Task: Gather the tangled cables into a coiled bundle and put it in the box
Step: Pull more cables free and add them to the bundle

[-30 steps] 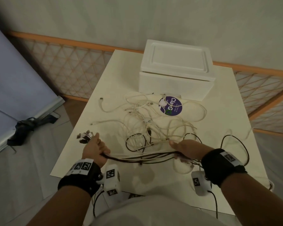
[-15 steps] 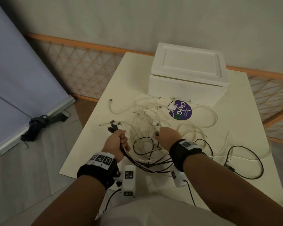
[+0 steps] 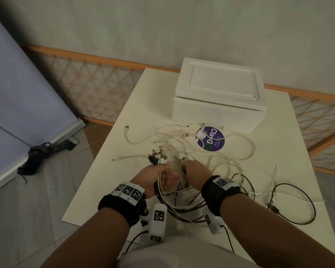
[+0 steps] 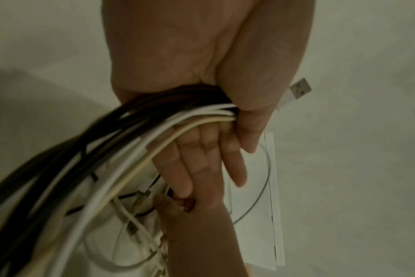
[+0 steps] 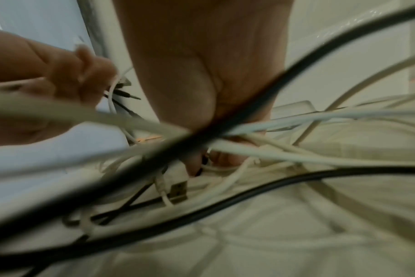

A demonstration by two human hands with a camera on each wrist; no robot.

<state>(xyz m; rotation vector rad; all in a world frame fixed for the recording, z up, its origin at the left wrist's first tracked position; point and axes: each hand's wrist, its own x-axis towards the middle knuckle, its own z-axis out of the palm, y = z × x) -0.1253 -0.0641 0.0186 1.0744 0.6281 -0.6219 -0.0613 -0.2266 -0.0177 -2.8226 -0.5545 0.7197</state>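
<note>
My left hand (image 3: 160, 174) grips a bundle of black and white cables (image 3: 174, 207), and their plug ends (image 3: 156, 157) stick up past its thumb. In the left wrist view the left hand (image 4: 225, 75) clamps the strands (image 4: 168, 116) in its fist. My right hand (image 3: 195, 171) is right beside it, and in the right wrist view its fingers (image 5: 197, 165) curl into white strands (image 5: 261, 151) of the same bundle. A loop of cable hangs below both wrists. The white foam box (image 3: 219, 97) stands at the table's far side with its lid on.
More white cable (image 3: 217, 151) lies tangled on the cream table (image 3: 290, 151) between my hands and the box, partly over a round purple sticker (image 3: 213, 141). A black cable (image 3: 300, 202) loops at the right. A blue panel (image 3: 17, 93) leans at the left.
My hands, held apart with cables stretched between them, have come together. The right hand moved left to the left hand, and the slack now hangs as a loop below them.
</note>
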